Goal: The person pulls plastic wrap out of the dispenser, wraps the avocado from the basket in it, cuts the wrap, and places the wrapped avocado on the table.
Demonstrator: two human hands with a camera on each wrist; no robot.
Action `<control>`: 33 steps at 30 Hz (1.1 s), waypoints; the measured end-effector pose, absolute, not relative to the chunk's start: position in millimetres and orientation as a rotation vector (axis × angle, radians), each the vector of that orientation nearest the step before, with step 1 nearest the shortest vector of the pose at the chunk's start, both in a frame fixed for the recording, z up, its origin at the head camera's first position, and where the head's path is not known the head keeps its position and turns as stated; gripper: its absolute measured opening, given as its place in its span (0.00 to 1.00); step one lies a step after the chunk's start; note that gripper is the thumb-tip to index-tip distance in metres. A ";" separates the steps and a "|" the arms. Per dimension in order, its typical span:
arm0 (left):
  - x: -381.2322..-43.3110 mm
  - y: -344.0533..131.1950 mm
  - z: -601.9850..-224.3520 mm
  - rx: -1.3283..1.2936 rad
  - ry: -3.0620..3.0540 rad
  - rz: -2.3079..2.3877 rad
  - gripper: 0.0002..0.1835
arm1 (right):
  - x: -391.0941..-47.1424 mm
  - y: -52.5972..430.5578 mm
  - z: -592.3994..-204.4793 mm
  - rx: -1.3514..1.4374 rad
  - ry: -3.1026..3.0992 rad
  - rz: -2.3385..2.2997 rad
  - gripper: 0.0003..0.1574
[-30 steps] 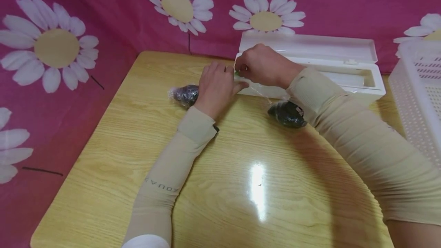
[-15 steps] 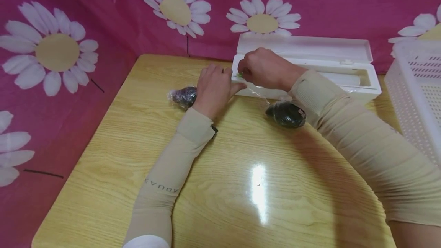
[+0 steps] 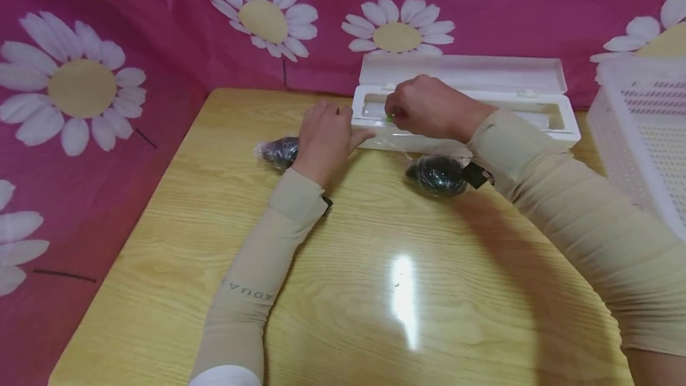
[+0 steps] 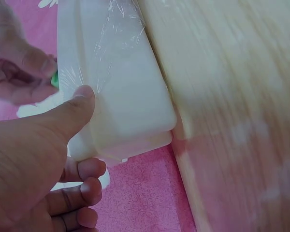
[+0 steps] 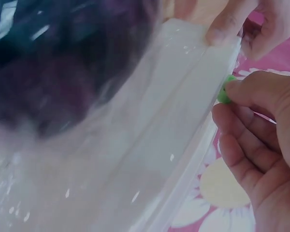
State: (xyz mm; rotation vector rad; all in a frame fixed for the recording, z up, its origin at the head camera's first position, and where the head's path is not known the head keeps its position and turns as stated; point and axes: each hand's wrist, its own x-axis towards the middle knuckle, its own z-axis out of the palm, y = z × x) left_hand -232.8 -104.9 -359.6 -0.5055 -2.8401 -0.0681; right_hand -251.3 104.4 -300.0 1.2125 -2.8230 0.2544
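Observation:
A long white cling film dispenser (image 3: pixel 466 127) lies at the table's back, its lid (image 3: pixel 466 73) raised. My right hand (image 3: pixel 429 106) pinches a small green slide cutter (image 5: pixel 225 92) at the dispenser's edge. At the left end, my left hand (image 3: pixel 324 139) holds the dispenser; in the left wrist view its thumb presses the front edge and its fingers bend round the end. Clear film (image 4: pixel 118 34) hangs over the front wall toward a dark rounded item (image 3: pixel 436 176) wrapped in film, beneath my right wrist. Another film-wrapped dark item (image 3: pixel 280 152) lies left of my left hand.
A white perforated plastic basket (image 3: pixel 627 136) stands at the right. Behind the wooden table (image 3: pixel 343 285) hangs a pink cloth (image 3: pixel 493 11) printed with daisies, which also covers the left side.
My right hand has slid right along the dispenser's edge with the green cutter, away from my left hand, which stays at the end. The head view has shifted slightly.

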 end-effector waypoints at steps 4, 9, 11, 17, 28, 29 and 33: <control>-231.9 -105.9 -360.6 -0.499 -2.855 -0.110 0.35 | -248.6 114.3 -299.5 1.215 -2.833 0.247 0.08; -231.4 -105.9 -362.3 -0.504 -2.848 -0.125 0.34 | -243.7 127.5 -297.3 1.200 -2.867 0.211 0.09; -231.8 -105.8 -363.1 -0.505 -2.844 -0.113 0.33 | -241.7 132.2 -295.6 1.187 -2.890 0.186 0.09; -231.0 -105.6 -362.7 -0.505 -2.830 -0.114 0.33 | -237.0 146.9 -288.3 1.164 -2.958 0.092 0.07; -229.4 -106.3 -362.5 -0.502 -2.784 -0.135 0.32 | -233.2 178.9 -287.2 1.172 -2.930 0.076 0.07; -229.3 -106.0 -362.4 -0.501 -2.780 -0.133 0.32 | -232.9 180.9 -287.3 1.173 -2.926 0.073 0.08; -228.8 -104.2 -362.1 -0.510 -2.766 -0.127 0.32 | -230.8 189.7 -286.2 1.166 -2.928 0.051 0.09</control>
